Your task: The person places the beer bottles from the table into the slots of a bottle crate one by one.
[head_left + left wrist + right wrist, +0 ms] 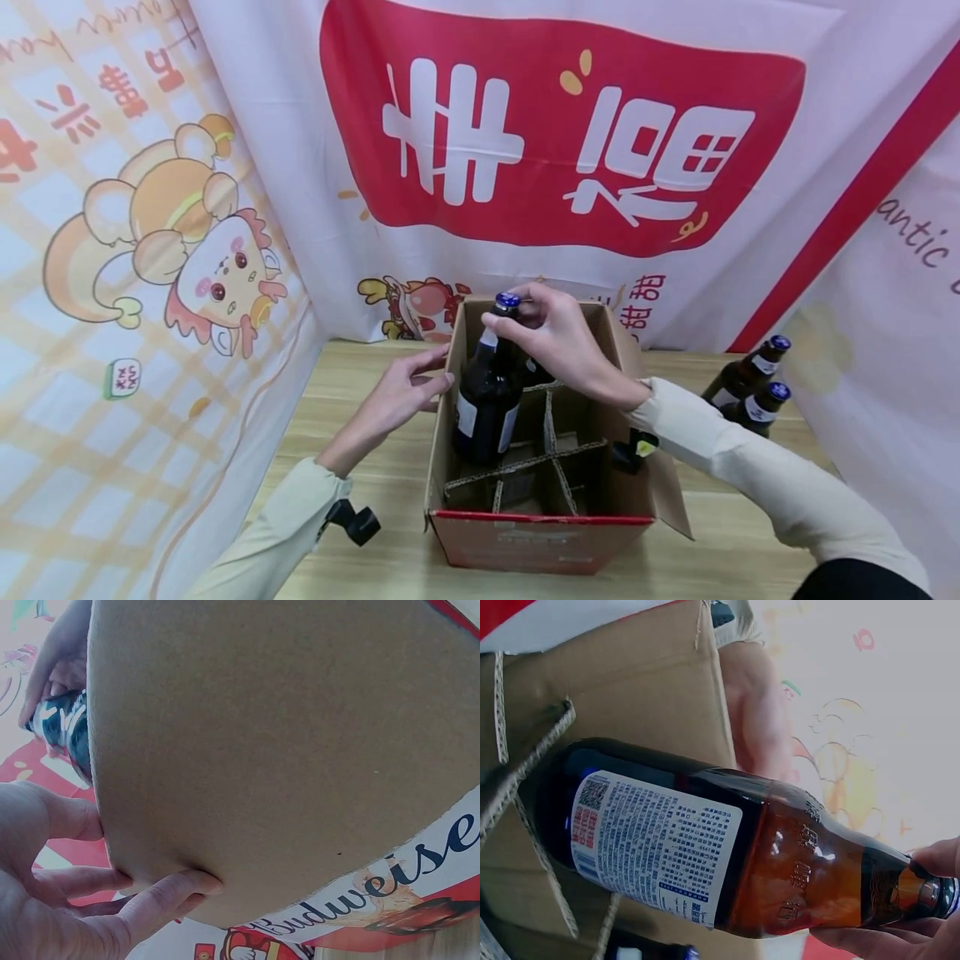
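Printed cloth [540, 117] hangs behind the box [536, 546]. Right grip [551, 333] pinches the bottle [486, 404] by its neck; its long axis runs down from there, near-upright, into the box's left side. Left grip [393, 396], fingers parted, touches the box's outer left wall.

We can drop in from above at the near-right cells of the box [543, 546]; cardboard dividers [553, 454] limit sideways travel. Bottle [487, 412] fills our left side, and the right hand [558, 337] with its forearm covers the far right. Left hand [397, 396] blocks the left wall outside. Right side: flap [672, 496] juts out, two standing bottles [738, 375] beyond. Curtain [555, 229] close behind.
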`<state>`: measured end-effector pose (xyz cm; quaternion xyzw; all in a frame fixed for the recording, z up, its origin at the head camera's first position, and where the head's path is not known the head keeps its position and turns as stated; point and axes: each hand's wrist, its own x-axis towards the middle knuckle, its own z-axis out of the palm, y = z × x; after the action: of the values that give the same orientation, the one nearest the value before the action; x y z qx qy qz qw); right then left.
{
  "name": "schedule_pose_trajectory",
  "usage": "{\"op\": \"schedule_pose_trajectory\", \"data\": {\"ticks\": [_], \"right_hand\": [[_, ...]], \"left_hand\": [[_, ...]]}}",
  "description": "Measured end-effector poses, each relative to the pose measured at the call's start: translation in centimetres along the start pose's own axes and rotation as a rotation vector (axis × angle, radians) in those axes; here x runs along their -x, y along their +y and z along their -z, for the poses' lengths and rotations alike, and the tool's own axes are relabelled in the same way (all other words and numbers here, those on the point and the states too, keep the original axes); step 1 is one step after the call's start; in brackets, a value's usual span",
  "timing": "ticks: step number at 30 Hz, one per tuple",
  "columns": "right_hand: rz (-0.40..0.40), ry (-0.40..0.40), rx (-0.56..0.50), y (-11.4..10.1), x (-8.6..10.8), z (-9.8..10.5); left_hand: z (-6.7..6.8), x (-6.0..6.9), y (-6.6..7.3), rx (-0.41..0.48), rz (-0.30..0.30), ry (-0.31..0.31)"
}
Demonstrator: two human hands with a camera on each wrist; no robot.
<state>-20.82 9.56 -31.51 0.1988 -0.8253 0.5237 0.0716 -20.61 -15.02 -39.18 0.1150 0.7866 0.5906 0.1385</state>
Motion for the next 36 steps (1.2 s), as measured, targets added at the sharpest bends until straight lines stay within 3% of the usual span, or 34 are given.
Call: {"op": "schedule_pose_trajectory", "data": {"ticks": [13, 20, 24, 31, 36], "right_hand": [[-0.036, -0.051, 0.021, 1.0, -1.8, -0.9], [-0.128, -0.123, -0.015, 2.6, -3.5, -0.8], [-0.078, -0.159, 0.019, 3.2, -3.2, -1.3], [0.121, -0.277, 0.152, 2.3, -3.1, -2.5], [0.126, -0.342, 0.226, 2.0, -3.0, -3.0]], "left_hand": [[0.3, 0.1, 0.1, -0.025, -0.001, 0.008], [0.5, 0.0, 0.1, -0.017, 0.006, 0.008], [0.5, 0.1, 0.0, -0.019, 0.014, 0.005], [0.8, 0.1, 0.0, -0.002, 0.006, 0.006], [0.5, 0.1, -0.2, 0.004, 0.002, -0.010]]}}
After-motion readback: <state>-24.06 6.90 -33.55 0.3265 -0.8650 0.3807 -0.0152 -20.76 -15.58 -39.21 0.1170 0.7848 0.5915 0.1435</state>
